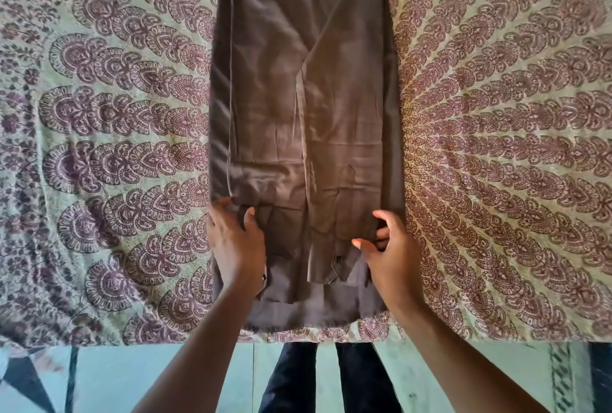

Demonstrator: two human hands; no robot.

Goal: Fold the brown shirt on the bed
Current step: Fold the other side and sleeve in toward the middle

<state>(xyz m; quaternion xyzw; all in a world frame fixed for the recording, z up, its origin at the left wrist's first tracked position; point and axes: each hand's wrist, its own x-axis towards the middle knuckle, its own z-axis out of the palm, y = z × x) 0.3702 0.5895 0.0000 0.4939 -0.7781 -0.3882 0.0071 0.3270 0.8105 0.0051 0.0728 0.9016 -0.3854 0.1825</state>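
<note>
Item: brown shirt (304,97), lying centre of frame on the patterned bed (116,114), sides folded inward into a long strip; my left hand (236,240) and right hand (385,247) pinched its lower portion, fingers curled into cloth; risk, I judged: uneven lifting would spill the tucked sleeves and skew the fold.

Bed and floor, seen from above.
Bedspread (116,114) covers the bed edge to edge: pale green ground, rows of maroon feather-like motifs fanning out at right. Soft, even light. Below the bed's near edge, a pale teal floor (132,379) with dark painted lines at left.
</note>
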